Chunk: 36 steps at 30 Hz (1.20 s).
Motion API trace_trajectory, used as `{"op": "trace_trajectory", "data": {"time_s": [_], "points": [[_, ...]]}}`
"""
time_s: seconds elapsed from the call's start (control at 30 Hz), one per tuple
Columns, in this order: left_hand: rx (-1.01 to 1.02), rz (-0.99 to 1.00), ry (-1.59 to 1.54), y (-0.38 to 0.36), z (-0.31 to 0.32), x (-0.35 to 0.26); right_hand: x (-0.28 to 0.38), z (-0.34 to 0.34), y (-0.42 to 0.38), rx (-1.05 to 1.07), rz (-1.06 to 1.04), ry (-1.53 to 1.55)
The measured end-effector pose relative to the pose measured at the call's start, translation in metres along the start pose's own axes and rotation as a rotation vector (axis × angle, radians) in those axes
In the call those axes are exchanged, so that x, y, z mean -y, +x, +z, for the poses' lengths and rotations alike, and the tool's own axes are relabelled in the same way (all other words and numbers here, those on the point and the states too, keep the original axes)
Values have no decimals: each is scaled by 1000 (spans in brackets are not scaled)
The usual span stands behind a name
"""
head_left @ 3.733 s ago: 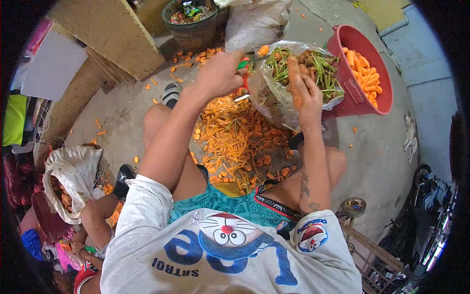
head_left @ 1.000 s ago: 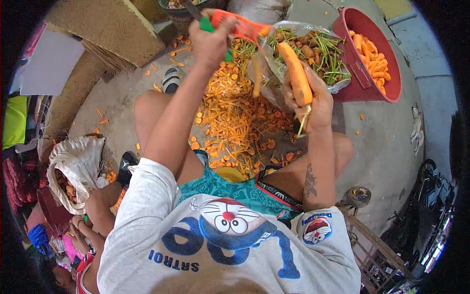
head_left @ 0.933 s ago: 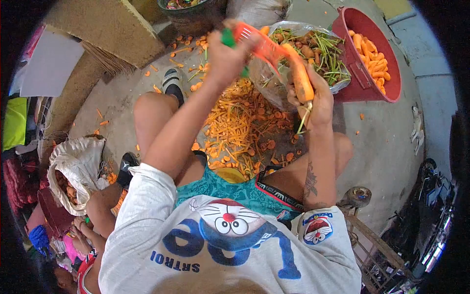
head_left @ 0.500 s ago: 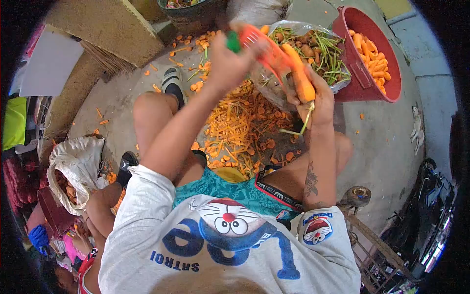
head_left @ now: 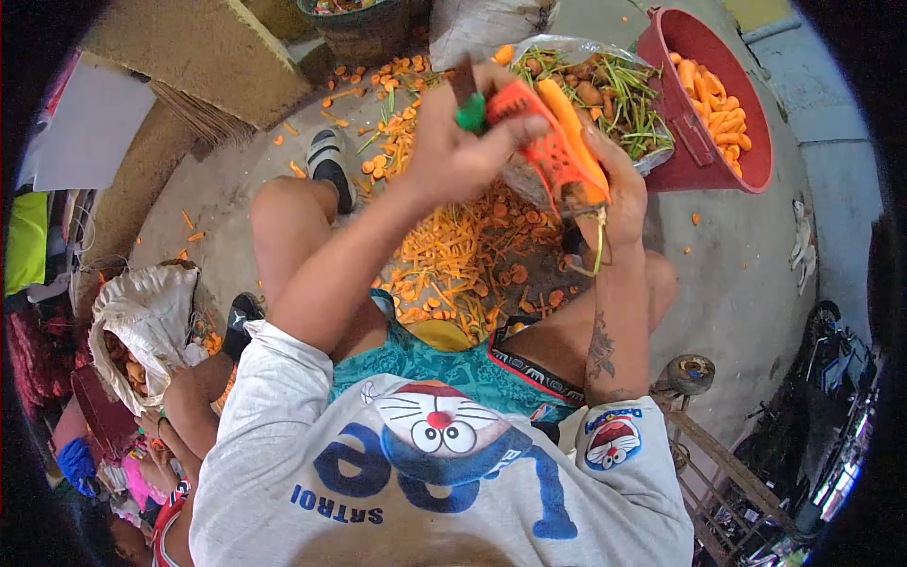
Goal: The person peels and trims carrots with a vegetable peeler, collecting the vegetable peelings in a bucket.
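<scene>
My left hand point(head_left: 463, 142) is closed on a red-orange slotted peeler point(head_left: 548, 142), and a green-handled knife point(head_left: 470, 111) is tucked in the same grip, its dark blade pointing up. The peeler lies along an orange carrot point(head_left: 570, 123), touching it. Wrapped round the carrot from the other side is my right hand point(head_left: 619, 189). A green stem point(head_left: 599, 241) hangs from the carrot's lower end. Beneath the hands, a heap of carrot peelings and slices point(head_left: 439, 246) covers the floor between my legs.
A clear plastic bag point(head_left: 652, 156) holds unpeeled carrots and green stems. Beside it, a tilted red tub point(head_left: 661, 104) contains peeled carrots. A dark bin point(head_left: 359, 33) stands at the top, and a white sack point(head_left: 151, 307) at left near another person point(head_left: 194, 402). A metal frame point(head_left: 723, 454) sits lower right.
The peeler has moved down and right along the carrot, now covering part of its side. My left hand has shifted with it, and the knife blade shows more clearly.
</scene>
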<state>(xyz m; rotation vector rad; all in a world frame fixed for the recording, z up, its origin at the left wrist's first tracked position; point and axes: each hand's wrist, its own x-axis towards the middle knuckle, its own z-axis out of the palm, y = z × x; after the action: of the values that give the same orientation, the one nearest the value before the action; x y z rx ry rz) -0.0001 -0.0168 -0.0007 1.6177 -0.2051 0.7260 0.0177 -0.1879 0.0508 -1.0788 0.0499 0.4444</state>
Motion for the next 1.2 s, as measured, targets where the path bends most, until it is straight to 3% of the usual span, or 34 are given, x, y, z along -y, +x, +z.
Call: {"op": "trace_trajectory", "data": {"time_s": [0.07, 0.13, 0.27, 0.33, 0.37, 0.4, 0.43, 0.47, 0.57, 0.6, 0.67, 0.73, 0.83, 0.87, 0.9, 0.93, 1.0, 1.1, 1.2], "points": [[-2, 18, 17, 10, -16, 1, -4, -15, 1, 39, 13, -3], [-241, -118, -89, 34, -42, 17, -5, -33, 2, 341, 136, -29], [-323, -66, -46, 34, -53, 39, -15, -52, 19, 414, 156, 160], [-216, -164, -51, 10, -18, 16, -20, -58, 27, 431, 131, 217], [-210, -169, -56, 1, -5, 7, -13, -41, 20, 270, 99, 131], [-74, -53, -100, -7, 5, -1, -10, -33, 17, 112, 68, 43], [56, 62, -140, -11, 10, -5, -12, -35, 17, 157, 43, 52], [49, 55, -140, -7, 6, -6, -14, -38, 15, 157, 52, 48], [-150, -165, 23, 22, -31, 11, -15, -64, 24, 565, 86, 227], [-148, -162, 23, 29, -41, 20, -12, -59, 20, 566, 83, 228], [-175, -290, -190, 38, -54, 30, -2, -44, 14, 269, 25, -33], [-126, -256, -252, 35, -49, 24, -6, -56, 26, 225, 9, -10], [-231, -294, -107, 39, -58, 2, -2, -68, 29, 93, -119, -91], [-299, -360, -90, 45, -65, -14, -1, -70, 28, 102, -107, -89], [-435, -347, -302, 51, -62, -25, 1, -71, 27, 102, -88, -56], [-443, -344, -294, 54, -72, -28, 1, -69, 27, 103, -71, -24], [-641, -371, -201, 58, -103, -30, -6, -64, 30, 95, -81, -58], [-713, -305, -221, 59, -132, -29, -20, -58, 36, 83, -29, -111], [-660, -365, -281, 53, -153, -31, -36, -46, 48, 105, 20, -149]]}}
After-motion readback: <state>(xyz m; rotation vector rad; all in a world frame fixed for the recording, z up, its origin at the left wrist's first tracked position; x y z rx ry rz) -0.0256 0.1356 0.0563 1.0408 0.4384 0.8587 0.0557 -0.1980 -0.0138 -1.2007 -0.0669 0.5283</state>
